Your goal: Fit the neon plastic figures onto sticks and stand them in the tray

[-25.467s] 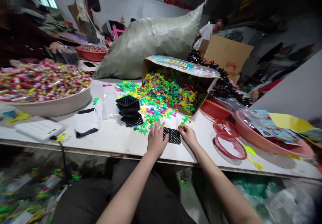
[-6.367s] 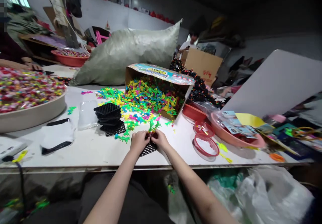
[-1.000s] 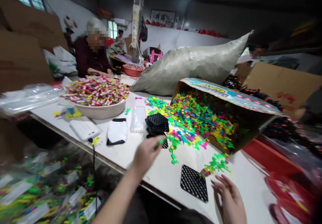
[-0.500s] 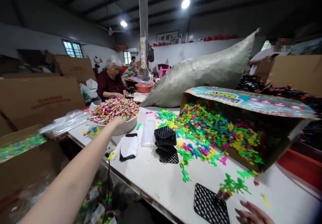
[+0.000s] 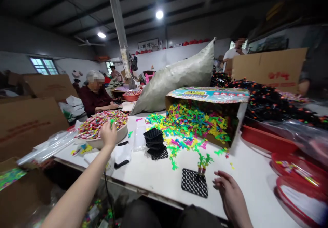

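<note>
My left hand (image 5: 108, 134) is closed at the near rim of a wide pale basin (image 5: 120, 136) heaped with small red, white and yellow pieces (image 5: 98, 122). A bit of green plastic (image 5: 112, 122) shows at its fingertips; its exact shape is too small to tell. My right hand (image 5: 229, 190) rests near the table's front, holding nothing, fingers loosely bent and apart. Just left of it lies a black perforated square tray (image 5: 191, 183). Two small tubes topped with green plastic figures (image 5: 205, 159) stand upright at the tray's far right corner.
A stack of black perforated trays (image 5: 153, 141) stands mid-table. Behind it, a tipped carton (image 5: 205, 95) spills colourful plastic figures (image 5: 184, 132). Red dishes (image 5: 292, 194) sit at right, a large grey sack (image 5: 174, 81) behind. A co-worker (image 5: 93, 96) sits beyond the basin.
My view has turned right and down, bringing the red dishes in. My left hand has risen slightly from the pieces, with the green bit at its fingertips. More of my right hand shows beside the tray.
</note>
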Motion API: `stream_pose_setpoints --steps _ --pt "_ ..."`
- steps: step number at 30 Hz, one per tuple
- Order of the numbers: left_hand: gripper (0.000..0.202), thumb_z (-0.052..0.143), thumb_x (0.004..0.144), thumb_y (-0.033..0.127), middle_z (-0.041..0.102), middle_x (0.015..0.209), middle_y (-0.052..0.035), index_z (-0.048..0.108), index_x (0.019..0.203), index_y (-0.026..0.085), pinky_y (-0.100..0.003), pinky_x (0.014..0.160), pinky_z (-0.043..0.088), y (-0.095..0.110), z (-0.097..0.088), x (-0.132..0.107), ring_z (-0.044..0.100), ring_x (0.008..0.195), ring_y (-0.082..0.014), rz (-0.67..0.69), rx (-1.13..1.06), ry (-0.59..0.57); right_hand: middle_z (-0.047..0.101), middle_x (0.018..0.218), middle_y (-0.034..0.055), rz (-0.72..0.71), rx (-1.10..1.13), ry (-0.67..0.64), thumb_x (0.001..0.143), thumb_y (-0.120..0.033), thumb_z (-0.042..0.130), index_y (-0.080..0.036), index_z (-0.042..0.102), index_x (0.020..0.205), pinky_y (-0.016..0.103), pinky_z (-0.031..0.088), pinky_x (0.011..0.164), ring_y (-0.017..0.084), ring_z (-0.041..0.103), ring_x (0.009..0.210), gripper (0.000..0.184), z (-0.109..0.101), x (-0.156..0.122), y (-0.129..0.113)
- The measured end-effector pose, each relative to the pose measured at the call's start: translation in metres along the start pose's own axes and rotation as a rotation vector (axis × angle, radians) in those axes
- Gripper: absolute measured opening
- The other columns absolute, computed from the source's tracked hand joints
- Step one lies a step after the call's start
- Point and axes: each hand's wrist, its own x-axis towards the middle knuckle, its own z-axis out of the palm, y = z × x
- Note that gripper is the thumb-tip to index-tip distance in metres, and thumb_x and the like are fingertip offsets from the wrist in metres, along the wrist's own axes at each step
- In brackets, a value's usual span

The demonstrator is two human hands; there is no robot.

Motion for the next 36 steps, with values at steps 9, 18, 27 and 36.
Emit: stream_pose_setpoints --steps 9,18,27,36 --pt "0.025 0.040 0.084 0.031 0.055 0.099 -0.0072 0.060 0.090 0.017 -0.027 0.082 0.039 0.185 0.062 -0.147 0.051 0.093 -0.0163 0.344 -0.463 -0.570 0.059 0.087 0.0023 -0.036 0.044 -0.001 0.063 -0.027 0.062 -0.017 0.054 0.085 0.018 0.043 0.049 0.008 0.050 0.060 0.025 0.000 0.000 0.000" --pt "0.036 0.034 0.084 0.039 0.051 0.105 -0.0086 0.060 0.098 0.020 -0.035 0.088 0.032 0.221 0.124 -0.116 0.044 0.101 -0.0221 0.333 -0.068 -0.723 0.058 0.087 0.0026 -0.049 -0.017 -0.022 0.067 -0.028 0.056 -0.018 0.053 0.086 0.021 0.042 0.050 0.009 0.048 0.059 0.021 0.001 0.001 0.004" --pt "0.030 0.058 0.070 0.022 0.050 0.114 -0.0172 0.059 0.098 0.012 -0.036 0.085 0.037 0.210 0.166 -0.079 0.043 0.109 -0.0291 0.120 0.149 -0.936 0.058 0.086 0.0029 -0.099 -0.208 -0.049 0.070 -0.036 0.052 -0.019 0.053 0.088 0.023 0.043 0.055 0.012 0.053 0.064 0.024 0.006 0.005 0.017" --pt "0.020 0.056 0.074 0.017 0.055 0.107 -0.0168 0.060 0.092 0.009 -0.036 0.081 0.042 0.236 0.170 -0.092 0.050 0.103 -0.0254 0.054 0.087 -0.992 0.059 0.084 0.0016 -0.134 -0.298 -0.047 0.070 -0.036 0.052 -0.020 0.055 0.085 0.024 0.043 0.058 0.013 0.054 0.066 0.022 0.007 0.005 0.016"
